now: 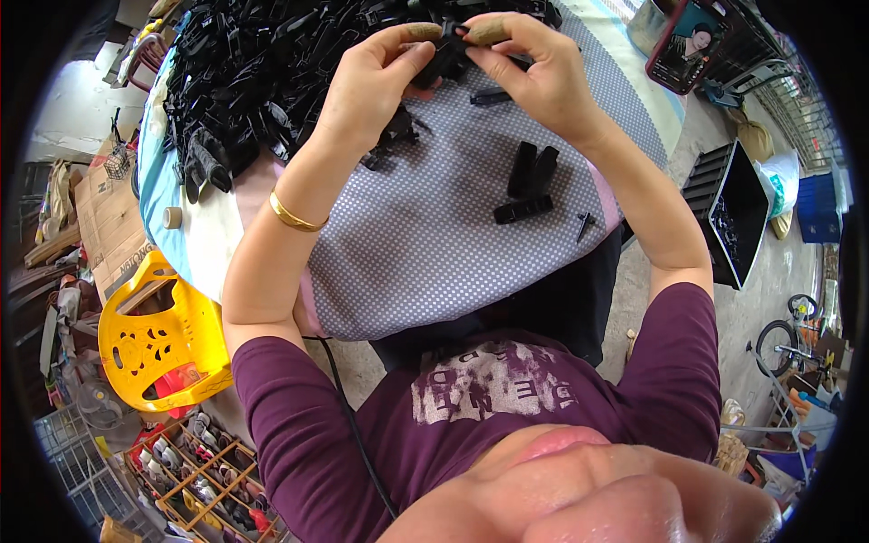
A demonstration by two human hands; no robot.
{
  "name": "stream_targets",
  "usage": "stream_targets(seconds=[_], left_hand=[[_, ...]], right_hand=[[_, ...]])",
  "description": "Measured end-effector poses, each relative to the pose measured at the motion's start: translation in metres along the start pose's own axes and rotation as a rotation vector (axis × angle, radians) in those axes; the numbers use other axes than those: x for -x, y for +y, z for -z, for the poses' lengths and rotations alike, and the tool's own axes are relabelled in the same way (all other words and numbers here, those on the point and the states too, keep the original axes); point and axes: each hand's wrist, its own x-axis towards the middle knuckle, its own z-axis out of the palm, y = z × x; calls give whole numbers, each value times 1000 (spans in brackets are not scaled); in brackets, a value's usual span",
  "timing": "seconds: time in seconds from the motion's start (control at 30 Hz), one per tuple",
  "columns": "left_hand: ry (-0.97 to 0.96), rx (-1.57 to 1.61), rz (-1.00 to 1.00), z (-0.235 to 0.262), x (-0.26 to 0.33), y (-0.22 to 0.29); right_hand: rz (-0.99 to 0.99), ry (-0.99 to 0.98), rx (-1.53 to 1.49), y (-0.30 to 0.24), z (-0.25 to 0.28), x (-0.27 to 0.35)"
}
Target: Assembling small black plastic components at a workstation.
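Observation:
Near the far side of the table, my left hand (382,80) and my right hand (532,65) meet over a small black plastic part (448,59). Thumb and forefinger of each hand pinch it, and tan tape wraps both forefingers. Its exact kind is too dark to make out, and a tiny reddish spot shows by the right fingertips. Beyond and left of my hands lies a big heap of black plastic parts (262,68). Several loose black pieces (527,185) rest on the dotted grey cloth (407,262), with a small pointed black piece (586,224) beside them.
A yellow plastic chair (167,335) stands at the left, below a roll of tape (172,217) on the table. To the right, a black crate (724,213) holds dark parts. A phone (688,43) is propped at the far right. A black cable (348,407) hangs along my body.

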Motion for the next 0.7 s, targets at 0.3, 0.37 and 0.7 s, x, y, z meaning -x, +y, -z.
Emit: stream_targets(seconds=[0.3,0.37,0.7], left_hand=[[-7,354,212,8,-1,-3],[-127,553,56,13,-6,-14],[-19,284,-53,5,1,-14]], right_hand=[[69,-151,60,1,-3,9],[-10,-147,43,-1,-4,8],[-205,55,-208,-10,-4,4]])
